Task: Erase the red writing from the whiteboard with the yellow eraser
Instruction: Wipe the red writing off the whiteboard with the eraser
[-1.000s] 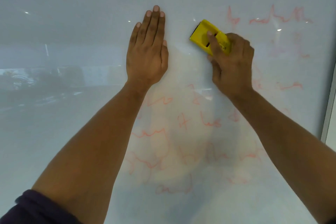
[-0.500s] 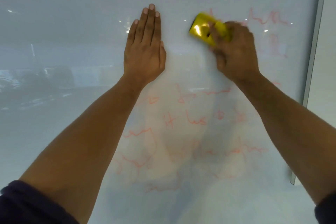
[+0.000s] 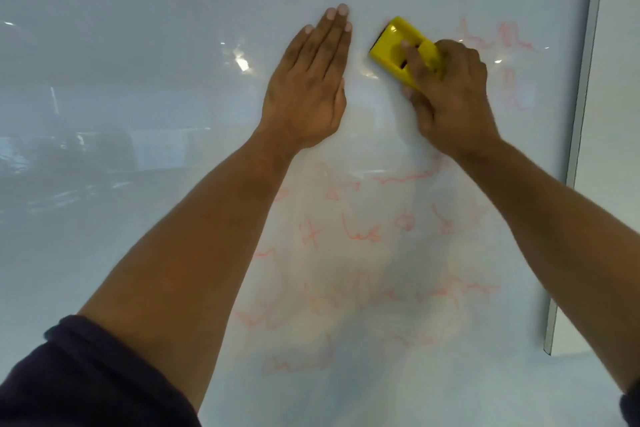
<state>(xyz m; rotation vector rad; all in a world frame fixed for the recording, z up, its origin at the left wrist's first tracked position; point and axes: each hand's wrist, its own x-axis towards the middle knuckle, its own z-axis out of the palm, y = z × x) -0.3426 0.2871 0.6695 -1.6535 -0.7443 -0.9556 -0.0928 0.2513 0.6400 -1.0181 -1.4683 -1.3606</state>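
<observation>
The yellow eraser (image 3: 403, 50) was a glossy plastic block with a dark pad edge at its upper left corner, lying tilted against the whiteboard (image 3: 138, 184) in the upper middle of the frame, its lower right end covered by gripping fingers. The whiteboard was a pale, reflective upright surface filling nearly the whole frame, with a grey frame edge down the right side. The red writing (image 3: 363, 236) was faint and smeared (no word could be read), spread in several rows across the lower middle, with more scrawls at the upper right, just right of the eraser.
</observation>
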